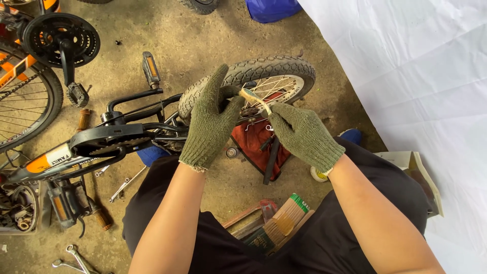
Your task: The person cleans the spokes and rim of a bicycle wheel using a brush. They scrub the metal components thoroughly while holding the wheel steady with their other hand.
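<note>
Green-gloved hands on a small brush beside bicycle wheel

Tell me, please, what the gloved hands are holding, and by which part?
Both hands, left and right, pinch a thin pale strip, one at each end, above the small wheel.

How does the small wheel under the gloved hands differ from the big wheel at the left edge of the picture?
The small wheel shows whole and has a chunky knobbly tyre; the big wheel is cut off by the frame edge and has a thinner tyre. The left hand and right hand are at the small wheel; nothing touches the big wheel. Both have thin metal spokes and black tyres.
</note>
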